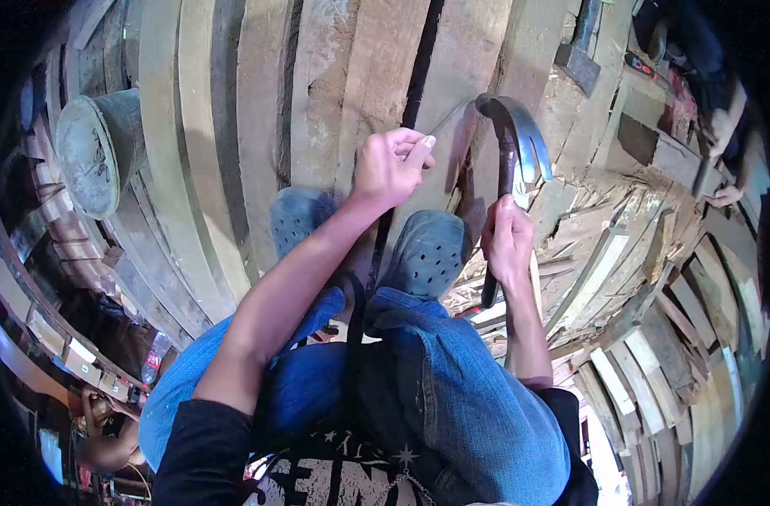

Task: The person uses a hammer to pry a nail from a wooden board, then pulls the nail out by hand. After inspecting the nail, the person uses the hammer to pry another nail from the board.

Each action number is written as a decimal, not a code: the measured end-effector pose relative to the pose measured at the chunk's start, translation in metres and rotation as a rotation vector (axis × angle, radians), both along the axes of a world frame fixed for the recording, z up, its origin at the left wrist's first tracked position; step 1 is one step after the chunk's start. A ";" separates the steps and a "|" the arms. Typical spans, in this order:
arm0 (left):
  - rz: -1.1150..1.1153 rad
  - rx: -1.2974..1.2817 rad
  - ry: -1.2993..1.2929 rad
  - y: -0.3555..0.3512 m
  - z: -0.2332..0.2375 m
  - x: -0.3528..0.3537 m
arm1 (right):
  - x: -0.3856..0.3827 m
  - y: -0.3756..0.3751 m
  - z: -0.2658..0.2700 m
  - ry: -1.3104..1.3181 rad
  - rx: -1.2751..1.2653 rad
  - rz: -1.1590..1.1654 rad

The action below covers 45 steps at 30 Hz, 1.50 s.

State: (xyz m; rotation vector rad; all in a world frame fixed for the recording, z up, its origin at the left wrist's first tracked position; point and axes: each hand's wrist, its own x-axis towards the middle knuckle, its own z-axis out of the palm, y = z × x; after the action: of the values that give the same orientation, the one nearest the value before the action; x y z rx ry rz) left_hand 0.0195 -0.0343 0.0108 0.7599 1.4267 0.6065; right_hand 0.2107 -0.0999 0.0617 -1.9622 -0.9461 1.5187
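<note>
My right hand is wrapped round the dark handle of a claw hammer, whose metal head points up and away from me. My left hand is closed in a pinch, thumb against fingers, just left of the hammer. From its fingertips a thin, nail-like piece of metal slants up toward the hammer's striking face. Both hands are over wooden planks laid side by side, with dark gaps between some of them. My shoes rest on the planks beneath my hands.
A grey, dirt-crusted bucket stands at left. Another hammer lies at upper right, near another person's hands. Wood scraps litter the right side, beside stacked boards. A plastic bottle and another person are at lower left.
</note>
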 end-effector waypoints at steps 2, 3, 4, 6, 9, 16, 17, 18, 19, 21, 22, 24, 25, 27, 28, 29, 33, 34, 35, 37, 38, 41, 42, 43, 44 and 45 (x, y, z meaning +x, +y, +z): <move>0.004 -0.039 -0.031 0.001 0.000 -0.001 | 0.000 0.000 0.001 0.047 0.001 -0.027; 0.004 -0.039 -0.032 0.001 -0.001 -0.001 | 0.000 0.000 0.001 0.093 0.002 -0.055; -0.015 -0.051 -0.028 0.002 -0.002 -0.001 | 0.000 0.000 0.002 0.093 0.001 -0.056; -0.036 -0.063 -0.024 0.002 -0.001 -0.002 | -0.001 0.002 0.003 0.097 -0.010 -0.111; -0.032 -0.092 -0.008 0.003 0.001 -0.001 | 0.006 0.001 0.000 0.081 -0.025 -0.094; -0.002 -0.037 -0.005 -0.001 -0.006 0.001 | 0.003 0.003 0.006 0.067 -0.048 -0.095; 0.003 -0.017 -0.004 -0.002 -0.008 0.001 | 0.002 0.004 0.007 0.084 -0.056 -0.095; 0.003 -0.017 -0.005 -0.002 -0.007 0.002 | 0.002 0.004 0.008 0.101 -0.063 -0.094; 0.008 -0.027 -0.003 -0.002 -0.007 0.002 | 0.003 0.003 0.006 0.100 -0.064 -0.094; 0.014 -0.037 -0.003 -0.001 -0.006 0.002 | 0.005 0.000 0.003 0.073 -0.053 -0.079; 0.018 -0.049 0.001 -0.001 -0.005 0.002 | 0.005 0.001 0.002 0.072 -0.054 -0.079; 0.022 -0.061 0.003 -0.001 -0.005 0.003 | 0.003 0.005 0.003 0.017 -0.023 -0.012; 0.021 -0.062 0.003 -0.001 -0.005 0.003 | 0.003 0.006 0.000 0.016 -0.022 -0.012; 0.022 -0.059 0.002 0.000 -0.006 0.003 | 0.002 0.008 -0.007 -0.124 0.010 0.097; 0.023 -0.063 0.007 0.000 -0.006 0.003 | 0.003 0.010 -0.005 -0.123 0.012 0.098; 0.024 -0.069 0.014 -0.001 -0.006 0.003 | 0.003 0.013 -0.002 -0.085 -0.029 0.073; 0.032 -0.050 0.000 -0.001 -0.004 0.002 | 0.005 0.014 0.000 -0.087 -0.051 0.092; 0.029 -0.047 0.004 -0.001 -0.005 0.002 | 0.005 0.017 0.001 -0.139 -0.062 0.128; 0.026 -0.042 0.007 -0.001 -0.006 0.003 | 0.004 0.017 0.000 -0.119 -0.052 0.110; 0.022 -0.034 0.003 0.001 -0.005 0.003 | 0.002 0.021 0.006 -0.116 -0.019 0.097; 0.015 -0.033 0.003 0.000 -0.004 0.001 | -0.001 0.020 0.008 -0.107 0.006 0.081; 0.032 -0.065 -0.009 0.000 -0.004 0.001 | 0.003 0.017 0.001 -0.133 -0.046 0.091; 0.031 -0.062 -0.013 0.000 -0.004 0.003 | 0.005 0.018 0.000 -0.184 -0.071 0.135; 0.020 -0.068 0.006 0.001 -0.004 0.003 | 0.004 0.019 -0.001 -0.198 -0.053 0.127; 0.012 -0.075 0.030 0.001 -0.004 0.003 | 0.004 0.020 0.001 -0.199 -0.051 0.130; 0.015 -0.080 0.032 0.000 -0.003 0.003 | 0.000 0.023 0.010 -0.129 -0.061 0.083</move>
State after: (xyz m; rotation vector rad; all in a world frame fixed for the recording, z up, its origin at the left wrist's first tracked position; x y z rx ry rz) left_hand 0.0227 -0.0342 0.0074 0.6986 1.4789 0.5472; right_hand 0.2111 -0.0767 0.0720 -2.1097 -1.0582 1.4962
